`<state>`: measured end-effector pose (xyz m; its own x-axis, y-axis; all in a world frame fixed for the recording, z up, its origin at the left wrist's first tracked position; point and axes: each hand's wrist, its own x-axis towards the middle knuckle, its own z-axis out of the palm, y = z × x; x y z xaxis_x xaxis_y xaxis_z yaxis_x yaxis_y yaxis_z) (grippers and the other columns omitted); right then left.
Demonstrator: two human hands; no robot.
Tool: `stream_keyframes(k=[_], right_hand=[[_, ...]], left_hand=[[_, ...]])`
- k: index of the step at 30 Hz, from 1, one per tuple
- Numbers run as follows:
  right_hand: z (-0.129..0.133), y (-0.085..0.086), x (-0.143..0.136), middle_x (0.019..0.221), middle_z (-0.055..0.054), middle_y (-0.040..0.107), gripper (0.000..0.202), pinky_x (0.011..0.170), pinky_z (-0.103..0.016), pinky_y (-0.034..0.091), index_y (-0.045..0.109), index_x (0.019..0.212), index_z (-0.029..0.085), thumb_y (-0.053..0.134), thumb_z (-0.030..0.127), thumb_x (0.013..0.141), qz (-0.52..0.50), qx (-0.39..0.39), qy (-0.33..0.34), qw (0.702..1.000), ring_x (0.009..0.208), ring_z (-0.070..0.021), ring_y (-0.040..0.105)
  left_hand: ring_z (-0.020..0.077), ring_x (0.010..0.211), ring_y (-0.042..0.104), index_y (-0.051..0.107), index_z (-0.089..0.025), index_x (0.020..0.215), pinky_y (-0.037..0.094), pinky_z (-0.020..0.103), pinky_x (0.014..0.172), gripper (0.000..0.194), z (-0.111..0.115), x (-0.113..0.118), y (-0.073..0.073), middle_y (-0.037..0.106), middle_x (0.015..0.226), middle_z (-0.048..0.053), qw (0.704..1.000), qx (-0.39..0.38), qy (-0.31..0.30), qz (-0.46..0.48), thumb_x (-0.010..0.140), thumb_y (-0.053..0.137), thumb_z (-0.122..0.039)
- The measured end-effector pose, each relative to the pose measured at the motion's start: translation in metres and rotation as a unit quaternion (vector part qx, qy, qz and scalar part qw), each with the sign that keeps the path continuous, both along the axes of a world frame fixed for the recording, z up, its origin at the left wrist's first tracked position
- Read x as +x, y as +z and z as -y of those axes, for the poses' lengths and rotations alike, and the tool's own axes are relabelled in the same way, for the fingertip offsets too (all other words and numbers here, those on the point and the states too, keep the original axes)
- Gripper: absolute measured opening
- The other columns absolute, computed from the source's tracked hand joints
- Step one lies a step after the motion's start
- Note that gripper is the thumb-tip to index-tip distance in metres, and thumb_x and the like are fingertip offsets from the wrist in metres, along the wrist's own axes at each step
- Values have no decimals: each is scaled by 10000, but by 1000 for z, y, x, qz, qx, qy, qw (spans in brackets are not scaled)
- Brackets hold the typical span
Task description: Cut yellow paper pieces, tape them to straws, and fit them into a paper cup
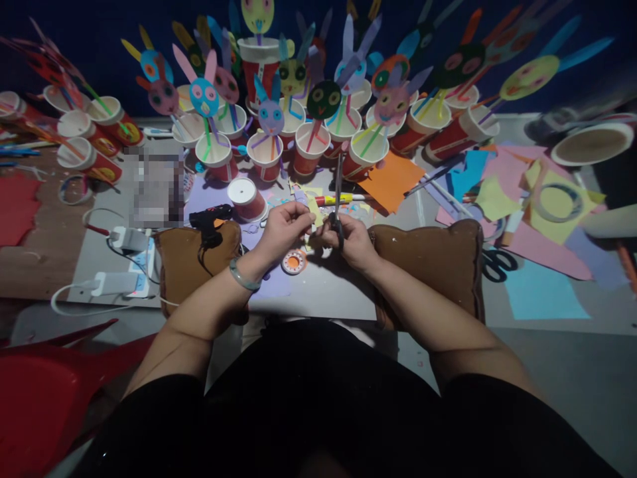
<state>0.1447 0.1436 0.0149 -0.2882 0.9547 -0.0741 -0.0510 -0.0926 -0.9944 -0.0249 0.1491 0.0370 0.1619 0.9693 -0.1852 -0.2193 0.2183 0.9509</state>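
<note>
My right hand (354,240) is closed round the handles of a pair of scissors (339,189), whose blades point up and away from me. Facing it, my left hand (283,229) pinches a small piece of yellow paper (315,216) close to the scissors. A bracelet circles my left wrist. Just below the left hand lies a roll of tape (293,261) with an orange centre. Behind the hands a red and yellow marker (338,198) rests among paper scraps. An overturned paper cup (247,200) stands beyond my left hand.
Rows of paper cups (265,159) with paper rabbit heads on straws line the back. Brown cushions (428,265) lie under both forearms. A glue gun (211,216) and power strip (144,265) are at left. Coloured paper (547,299), tape (560,201) and black-handled scissors (499,265) lie at right.
</note>
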Motion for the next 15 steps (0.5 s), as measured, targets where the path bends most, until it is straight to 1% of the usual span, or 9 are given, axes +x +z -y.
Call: stream_keyframes(k=[3,7,11,15], right_hand=[[0,-2,1,811,-24,635,632,671,-296,496,578,800,191,814,740,596,-8,-1,73,997,686,-138,561],[1,-6,2,862,-35,628,641,699,-288,476,575,849,179,771,757,652,3,8,140,990,713,-135,556],[2,-6,3,878,-45,634,599,725,-288,463,556,815,174,779,714,682,35,9,174,984,767,-150,562],[3,-5,3,884,-47,645,600,697,-282,452,543,799,179,754,731,692,62,5,188,980,762,-153,554]], left_hand=[[56,438,491,559,-185,697,384,197,458,338,-1,-2,-1,585,522,-44,1000,14,24,14,721,808,-412],[63,432,503,544,-198,703,400,204,442,355,-4,-6,-5,597,547,-45,998,35,45,21,741,805,-436],[65,438,520,548,-200,721,405,202,432,347,-7,-10,-8,612,561,-42,996,61,55,19,762,793,-443],[67,442,527,540,-199,715,418,204,440,373,-8,-10,-7,600,549,-46,996,66,59,18,749,800,-465]])
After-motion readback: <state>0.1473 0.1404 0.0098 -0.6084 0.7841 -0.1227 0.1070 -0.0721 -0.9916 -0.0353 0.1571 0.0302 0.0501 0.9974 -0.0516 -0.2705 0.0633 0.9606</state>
